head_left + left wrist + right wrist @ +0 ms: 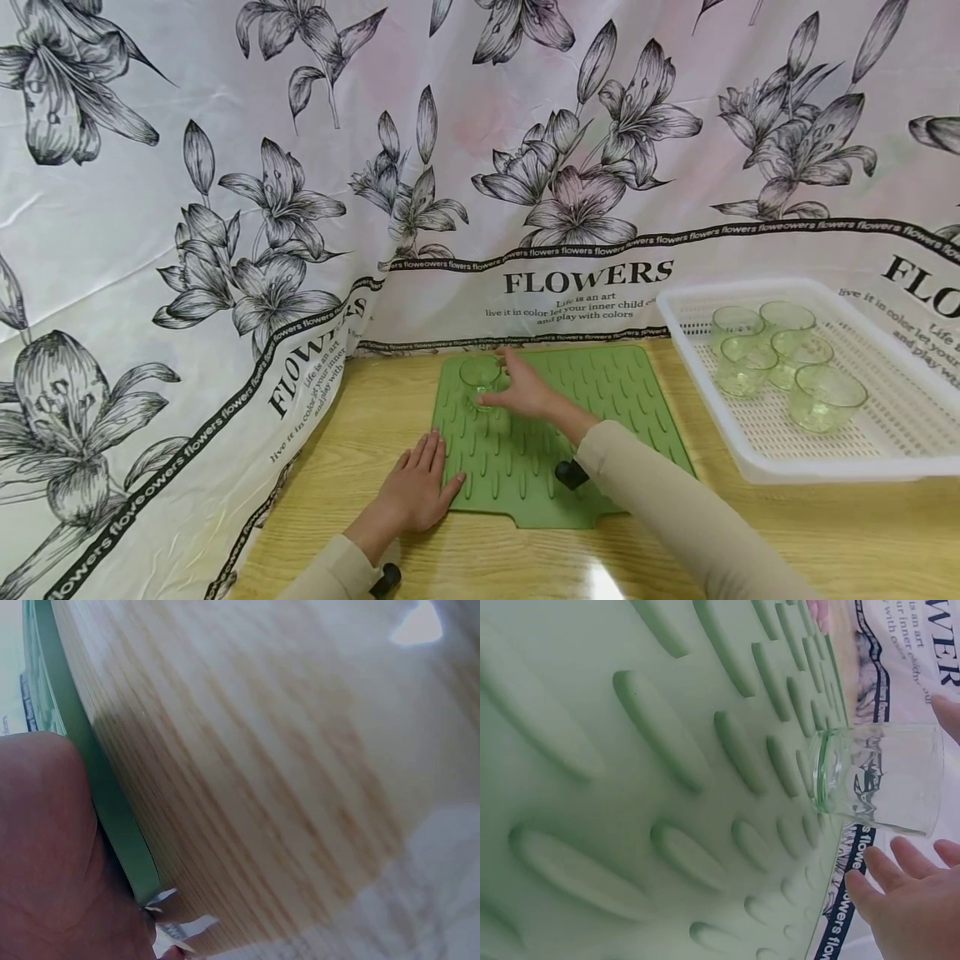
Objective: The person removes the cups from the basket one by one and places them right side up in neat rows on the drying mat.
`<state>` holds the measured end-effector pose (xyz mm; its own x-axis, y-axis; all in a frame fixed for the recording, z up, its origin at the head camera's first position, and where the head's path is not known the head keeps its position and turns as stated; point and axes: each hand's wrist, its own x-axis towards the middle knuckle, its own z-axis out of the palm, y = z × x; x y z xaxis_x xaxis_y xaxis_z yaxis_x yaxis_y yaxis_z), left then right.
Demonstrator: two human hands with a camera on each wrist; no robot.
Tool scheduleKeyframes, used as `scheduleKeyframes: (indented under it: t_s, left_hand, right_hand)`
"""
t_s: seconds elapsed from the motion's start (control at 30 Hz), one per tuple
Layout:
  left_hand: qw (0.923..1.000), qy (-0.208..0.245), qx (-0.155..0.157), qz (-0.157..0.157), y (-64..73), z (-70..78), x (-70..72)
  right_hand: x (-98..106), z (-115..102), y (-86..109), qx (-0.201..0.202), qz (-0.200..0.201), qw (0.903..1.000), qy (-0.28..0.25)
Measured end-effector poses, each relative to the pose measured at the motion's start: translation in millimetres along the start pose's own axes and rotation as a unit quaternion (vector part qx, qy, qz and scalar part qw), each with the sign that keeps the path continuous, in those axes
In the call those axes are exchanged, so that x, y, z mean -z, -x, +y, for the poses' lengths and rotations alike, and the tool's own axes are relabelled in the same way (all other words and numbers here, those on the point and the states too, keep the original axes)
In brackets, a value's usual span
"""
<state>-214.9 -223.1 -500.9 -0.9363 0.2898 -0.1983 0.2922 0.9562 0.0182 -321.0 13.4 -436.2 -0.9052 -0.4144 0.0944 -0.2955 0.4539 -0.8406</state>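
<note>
A clear greenish drinking glass (480, 382) stands upright near the back left corner of the green ribbed mat (615, 400). Around it, but with thumb and fingers spread apart, is my right hand (527, 388). The right wrist view shows a gap between the fingers (885, 874) and the glass (885, 776). My left hand (417, 486) lies flat at the mat's left front corner, its fingers along the edge and partly on the table. In the left wrist view, part of the left hand (45, 847) is beside the mat's green edge (124, 832).
On the right stands a white perforated plastic basket (757, 468) holding several similar glasses (825, 400). A wood-grain table (360, 408) lies under everything. Floral printed cloth (420, 308) hangs behind and along the left side.
</note>
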Motion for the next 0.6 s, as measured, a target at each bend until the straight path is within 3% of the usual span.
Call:
scheduleKeyframes:
  t_s: [0.2, 0.6]
  left_hand:
    - [1.0, 0.006, 0.001, -0.004, 0.7, 0.6, 0.1]
    - [0.9999, 0.008, -0.007, 0.008, 3.5, 1.0, 0.6]
  right_hand:
    - [5, -4, 8.9, -0.001, -0.009, 0.9999, -0.008]
    - [23, -11, 30.2, -0.003, 0.019, 0.9994, 0.029]
